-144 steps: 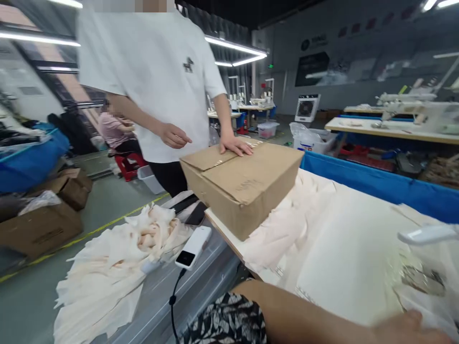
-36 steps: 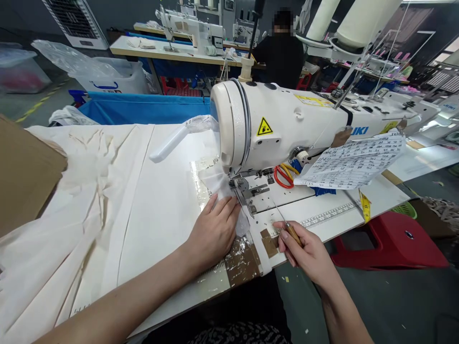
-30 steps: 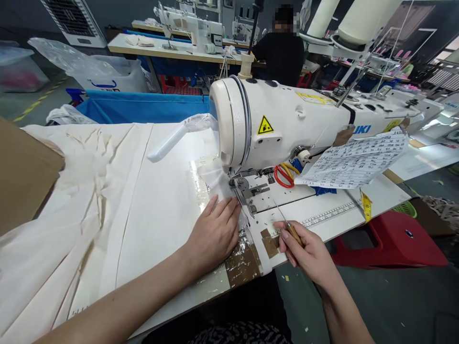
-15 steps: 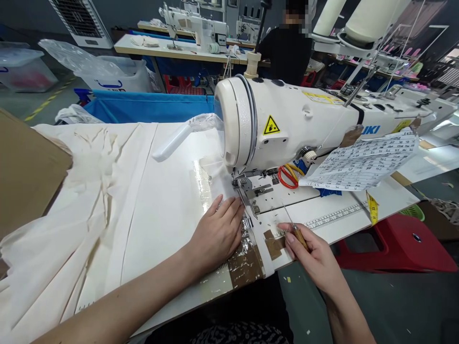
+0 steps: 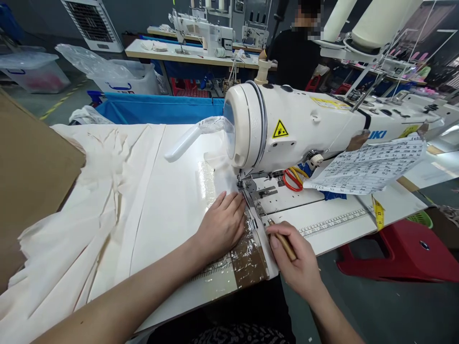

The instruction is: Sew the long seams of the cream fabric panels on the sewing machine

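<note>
My left hand (image 5: 222, 224) lies flat beside the presser foot, fingers stretched out over white cloth (image 5: 224, 179). In my right hand (image 5: 299, 270) is an awl (image 5: 286, 244), gripped by its wooden handle. Its thin metal tip points toward the foot of the white sewing machine (image 5: 287, 126). A narrow white fabric strip (image 5: 264, 251) runs from the foot down to the table's front edge, between my two hands. What lies directly under my left palm is hidden.
Cream fabric (image 5: 89, 205) is bunched at the left beside a cardboard box (image 5: 32, 177). Red-handled scissors (image 5: 292, 180) and a written paper sheet (image 5: 373, 162) are by the machine. A red stool (image 5: 405, 251) stands at the right. A person in black (image 5: 296, 59) sits behind.
My right hand has moved left with the awl, bringing its tip close to the strip near the foot. My left hand stays on the cloth. The view has shifted slightly.
</note>
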Available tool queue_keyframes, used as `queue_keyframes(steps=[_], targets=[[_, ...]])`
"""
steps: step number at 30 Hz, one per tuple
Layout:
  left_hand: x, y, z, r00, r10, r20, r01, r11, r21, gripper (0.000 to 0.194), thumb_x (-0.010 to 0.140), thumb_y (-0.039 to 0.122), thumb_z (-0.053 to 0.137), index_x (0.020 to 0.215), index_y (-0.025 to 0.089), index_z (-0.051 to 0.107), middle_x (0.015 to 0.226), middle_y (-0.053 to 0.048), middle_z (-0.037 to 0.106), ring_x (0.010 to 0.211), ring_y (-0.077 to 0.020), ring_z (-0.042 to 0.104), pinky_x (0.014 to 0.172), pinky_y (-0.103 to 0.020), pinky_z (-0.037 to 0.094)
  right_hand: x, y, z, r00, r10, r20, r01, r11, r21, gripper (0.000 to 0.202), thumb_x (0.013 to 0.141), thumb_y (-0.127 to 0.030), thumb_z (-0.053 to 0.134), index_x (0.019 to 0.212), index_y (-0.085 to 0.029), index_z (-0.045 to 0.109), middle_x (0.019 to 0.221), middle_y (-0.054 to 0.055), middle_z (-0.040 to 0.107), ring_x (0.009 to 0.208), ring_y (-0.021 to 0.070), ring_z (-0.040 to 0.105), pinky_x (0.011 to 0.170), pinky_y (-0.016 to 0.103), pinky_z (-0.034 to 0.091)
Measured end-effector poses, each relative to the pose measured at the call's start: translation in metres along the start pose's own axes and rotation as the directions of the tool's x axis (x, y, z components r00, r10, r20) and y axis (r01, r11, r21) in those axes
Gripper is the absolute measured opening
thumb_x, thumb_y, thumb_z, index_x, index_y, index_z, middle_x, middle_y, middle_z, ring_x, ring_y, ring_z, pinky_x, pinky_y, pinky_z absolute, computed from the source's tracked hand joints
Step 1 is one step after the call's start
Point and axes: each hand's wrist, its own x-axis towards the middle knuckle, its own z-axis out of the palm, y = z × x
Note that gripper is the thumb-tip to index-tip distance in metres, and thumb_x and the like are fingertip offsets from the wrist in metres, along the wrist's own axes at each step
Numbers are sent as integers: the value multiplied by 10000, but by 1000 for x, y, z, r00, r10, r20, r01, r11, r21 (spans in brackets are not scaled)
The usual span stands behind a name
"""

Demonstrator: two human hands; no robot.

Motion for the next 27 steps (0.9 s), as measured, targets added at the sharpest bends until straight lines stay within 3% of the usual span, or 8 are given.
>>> queue_keyframes(steps=[3, 6, 12, 21, 27], targets=[[2, -3, 1, 1000, -29, 4, 29, 999, -33, 402, 959, 224, 404, 1254, 5, 566, 1281, -206, 582, 1203, -311, 531, 1060, -472, 431, 12, 0, 14, 986, -162, 33, 165, 978, -126, 163, 982, -142, 476, 1108, -187, 568, 860, 42, 607, 747, 178, 601, 662, 284, 482], [3, -6, 2, 999, -34, -5, 34, 997, -65, 394, 945, 205, 411, 1223, -17, 579, 1230, -208, 589, 1148, -310, 543, 1003, -442, 484, 21, 1, 26, 973, -213, 87, 230, 926, -298, 200, 990, -146, 447, 1147, -135, 570, 912, 93, 652, 813, 215, 643, 673, 305, 502], [3, -8, 2, 998, -9, -61, 4, 997, -80, 396, 920, 170, 421, 1233, -24, 568, 1223, -206, 600, 1147, -311, 543, 999, -446, 496, 28, 3, 37, 967, -202, 153, 253, 823, -509, 276, 997, -160, 405, 1180, -86, 599, 931, 116, 684, 770, 237, 676, 587, 312, 490], [2, -8, 3, 998, -33, -58, 28, 995, -91, 376, 919, 174, 429, 1227, 10, 571, 1216, -196, 593, 1121, -306, 541, 970, -462, 502, 28, -1, 40, 968, -166, 190, 249, 743, -621, 289, 999, -151, 400, 1183, -92, 615, 897, 82, 656, 695, 215, 651, 552, 309, 460], [3, -11, 3, 996, -79, -52, 73, 991, -109, 371, 914, 164, 432, 1213, 8, 587, 1183, -188, 596, 1060, -299, 546, 904, -445, 518, 27, -10, 46, 978, -36, 208, 182, 645, -742, 370, 897, -70, 516, 1257, -106, 587, 919, 83, 675, 723, 222, 673, 556, 308, 457]])
